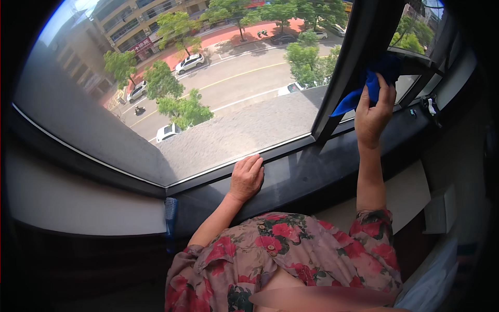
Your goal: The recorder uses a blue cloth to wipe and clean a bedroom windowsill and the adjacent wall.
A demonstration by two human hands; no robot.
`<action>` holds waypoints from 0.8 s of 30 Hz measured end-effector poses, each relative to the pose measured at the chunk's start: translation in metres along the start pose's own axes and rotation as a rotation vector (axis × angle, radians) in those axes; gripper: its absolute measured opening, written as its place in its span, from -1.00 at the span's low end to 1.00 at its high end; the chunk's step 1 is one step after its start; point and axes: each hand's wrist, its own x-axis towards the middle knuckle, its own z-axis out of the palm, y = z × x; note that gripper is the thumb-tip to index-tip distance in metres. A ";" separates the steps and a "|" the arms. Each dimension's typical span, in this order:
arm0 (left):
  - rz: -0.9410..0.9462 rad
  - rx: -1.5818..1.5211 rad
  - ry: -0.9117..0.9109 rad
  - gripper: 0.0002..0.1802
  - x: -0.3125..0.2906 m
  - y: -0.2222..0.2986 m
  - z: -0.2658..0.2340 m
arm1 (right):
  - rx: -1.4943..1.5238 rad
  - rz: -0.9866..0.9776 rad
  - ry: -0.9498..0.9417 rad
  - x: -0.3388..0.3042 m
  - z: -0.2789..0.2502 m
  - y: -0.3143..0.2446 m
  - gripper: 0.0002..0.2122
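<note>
My right hand (373, 117) is raised at the upper right, its fingers closed on a bright blue cloth (349, 102). The cloth is bunched against the dark upright window frame (328, 115), and a loose corner hangs to the left of my fingers. Part of it is lost in shadow. Lower down and nearer, my left hand (247, 178) rests palm down on the bottom rail (285, 147) of the large window. Its fingers lie close together over the rail's edge, and I see nothing held in them.
A dark sill (317, 169) runs below the window. A blue brush-like object (170, 210) stands at the left corner. Small items, one with a lit display (413, 112), sit at the sill's right end. Beyond the glass pane (234, 119) lies a street far below.
</note>
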 end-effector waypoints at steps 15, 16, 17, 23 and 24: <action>-0.018 -0.032 0.028 -0.66 -0.001 -0.002 0.001 | -0.197 -0.472 0.145 0.079 0.015 -0.014 -0.44; -0.008 -0.042 0.033 -0.66 0.000 -0.001 0.002 | -0.211 -0.494 0.157 0.090 0.013 -0.011 -0.44; -0.006 -0.043 0.037 -0.67 -0.001 -0.002 0.001 | -0.246 -0.506 0.159 0.099 0.012 -0.014 -0.43; -0.010 -0.038 0.046 -0.67 -0.004 -0.005 0.001 | -0.488 -0.607 0.240 0.158 -0.002 -0.035 -0.62; 0.001 -0.050 0.046 -0.67 -0.001 -0.003 0.002 | -0.561 -0.645 0.229 0.174 -0.009 -0.026 -0.62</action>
